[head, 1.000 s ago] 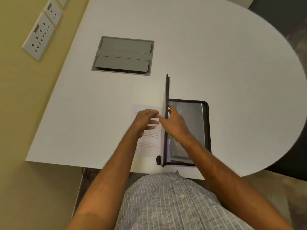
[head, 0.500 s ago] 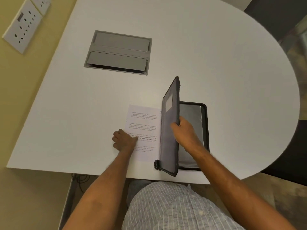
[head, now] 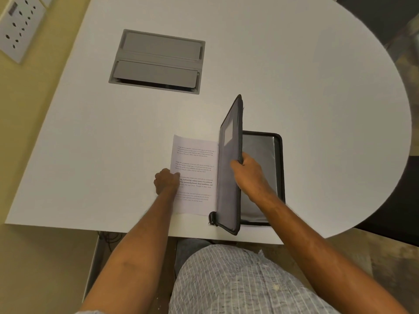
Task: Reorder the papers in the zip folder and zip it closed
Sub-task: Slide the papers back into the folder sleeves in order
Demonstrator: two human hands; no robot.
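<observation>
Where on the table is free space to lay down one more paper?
Bare: left of the printed sheet, between the sheet and the grey hatch, and right of the zip folder. Crowded: the near edge, where both hands work.

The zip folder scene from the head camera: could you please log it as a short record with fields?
folder: zip folder unzipped, cover raised on edge, base flat on the white table
paper: printed sheet on the table, left of the cover
left hand: left hand rests on the sheet's left edge
right hand: right hand grips the cover's free edge
zipper: pull at the near corner
table fitting: grey cable box, lids down
</observation>
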